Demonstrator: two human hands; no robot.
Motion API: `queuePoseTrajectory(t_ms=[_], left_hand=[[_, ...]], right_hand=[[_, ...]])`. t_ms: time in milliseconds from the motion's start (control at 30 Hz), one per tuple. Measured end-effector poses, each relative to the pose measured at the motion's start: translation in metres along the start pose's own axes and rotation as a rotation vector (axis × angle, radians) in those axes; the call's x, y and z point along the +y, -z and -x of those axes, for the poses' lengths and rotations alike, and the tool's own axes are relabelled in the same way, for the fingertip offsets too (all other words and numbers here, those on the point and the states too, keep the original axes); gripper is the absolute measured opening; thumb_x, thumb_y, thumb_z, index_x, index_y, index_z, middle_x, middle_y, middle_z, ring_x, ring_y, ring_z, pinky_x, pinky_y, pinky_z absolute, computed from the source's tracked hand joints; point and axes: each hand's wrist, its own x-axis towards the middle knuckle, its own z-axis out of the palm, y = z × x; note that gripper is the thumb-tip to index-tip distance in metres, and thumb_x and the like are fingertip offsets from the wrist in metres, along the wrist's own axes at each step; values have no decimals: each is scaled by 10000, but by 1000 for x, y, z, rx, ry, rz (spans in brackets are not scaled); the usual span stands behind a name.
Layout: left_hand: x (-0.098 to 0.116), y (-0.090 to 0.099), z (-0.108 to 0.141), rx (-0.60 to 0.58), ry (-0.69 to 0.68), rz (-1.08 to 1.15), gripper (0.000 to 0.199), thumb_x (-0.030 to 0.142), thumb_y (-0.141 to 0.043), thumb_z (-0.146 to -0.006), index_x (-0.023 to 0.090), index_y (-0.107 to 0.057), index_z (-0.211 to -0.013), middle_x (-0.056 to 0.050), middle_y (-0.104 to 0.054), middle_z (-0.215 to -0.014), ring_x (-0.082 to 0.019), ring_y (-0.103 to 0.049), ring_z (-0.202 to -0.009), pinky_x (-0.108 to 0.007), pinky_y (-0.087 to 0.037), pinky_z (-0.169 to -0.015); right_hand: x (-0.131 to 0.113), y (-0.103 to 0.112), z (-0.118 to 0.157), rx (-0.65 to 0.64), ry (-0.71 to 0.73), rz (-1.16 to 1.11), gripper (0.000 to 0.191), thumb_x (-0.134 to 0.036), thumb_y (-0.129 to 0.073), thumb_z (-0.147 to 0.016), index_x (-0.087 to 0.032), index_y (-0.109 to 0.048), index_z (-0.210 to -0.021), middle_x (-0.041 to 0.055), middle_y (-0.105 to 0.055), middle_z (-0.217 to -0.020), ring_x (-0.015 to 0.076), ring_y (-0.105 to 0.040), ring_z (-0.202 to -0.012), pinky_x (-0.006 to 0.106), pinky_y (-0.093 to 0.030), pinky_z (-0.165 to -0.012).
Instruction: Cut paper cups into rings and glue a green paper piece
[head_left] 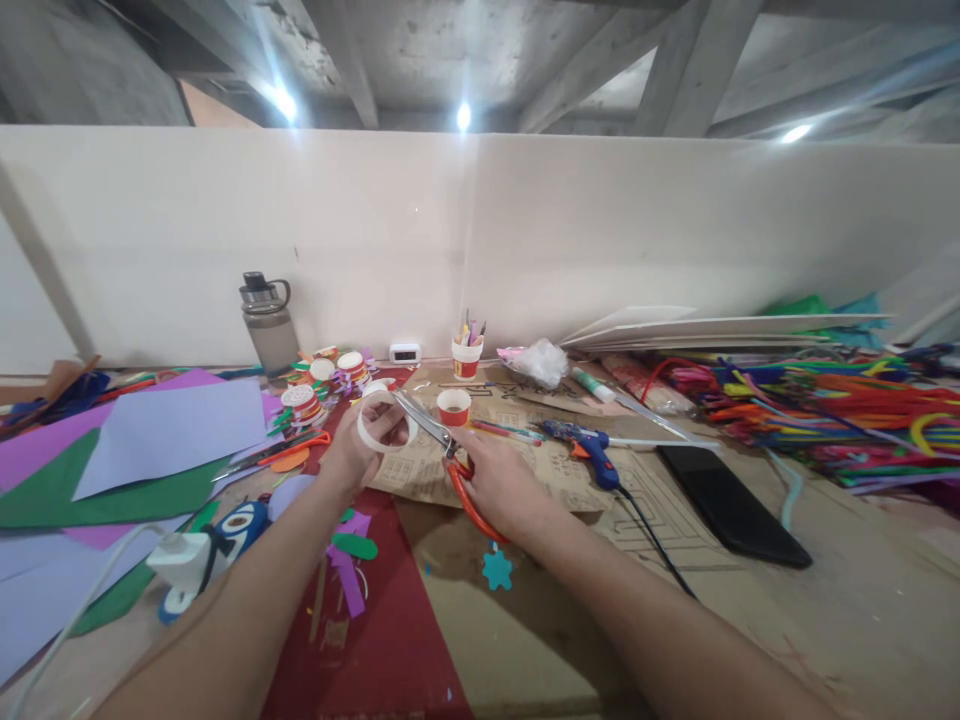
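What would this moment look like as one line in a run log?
left hand: holds white ring | right hand: holds scissors, blades at ring, contact unclear | glue gun, phone: lie to the right

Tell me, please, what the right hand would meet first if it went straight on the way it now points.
Probably the white ring in the left hand: the scissors in the right hand point towards it, their blades at its edge in this view. Depth is unclear, so contact is uncertain.
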Motion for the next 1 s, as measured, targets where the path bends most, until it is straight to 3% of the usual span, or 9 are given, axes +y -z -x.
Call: queuePoseTrajectory(t_ms=[267,500,1000], left_hand=[[2,3,-2,-35,30,6,321,353,-847,-614,119,-629,-650,22,-510,-527,-62,-448,-444,-173,-334,-397],[0,8,-3,100,-52,3,306,353,-836,-642,126,-643,-711,12,-559,-561,-61,-499,-488,-161,-366,-452],[0,0,3,7,32,-10,352,343,-879,-547,130,-624,-664,12,-549,-550,-74,-491,-483,-171,-377,-441]], right_hand=[[2,-1,0,24,18,-31,457,-244,-498,-882,-250,-537,-1337,100,-695,-1080,222,-638,-982,287,-433,-835],[1,-1,0,11,9,-11,444,-248,-493,-893,-255,-536,-1335,99,-691,-1082,223,-634,-970,298,-437,-834],[-4,5,0,-50,-33,6,472,-261,-475,-907,-250,-479,-1379,102,-680,-1091,215,-621,-993,277,-419,-819]])
